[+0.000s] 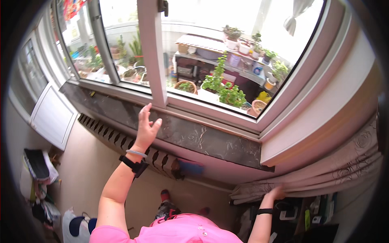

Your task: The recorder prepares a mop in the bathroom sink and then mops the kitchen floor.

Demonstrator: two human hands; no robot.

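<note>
Beige rose-patterned cloth curtain [324,175] stretches lengthwise either side of the right hand [277,192], its grip unclear; left hand [148,127], fingers parted, well apart.

plants [231,95]: green, potted, some up on shelf [202,42]
radiator [121,140]: slotted, low on wall
blue item [191,166]: beside radiator's right end, blurred
door [54,115]: white lower panel, left
floor [87,170]: beige

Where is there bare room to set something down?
The dark windowsill looks bare along the window frame, from the left hand to the sill's right end. Potted plants crowd behind the frame; clutter sits below the curtain by the right hand.
</note>
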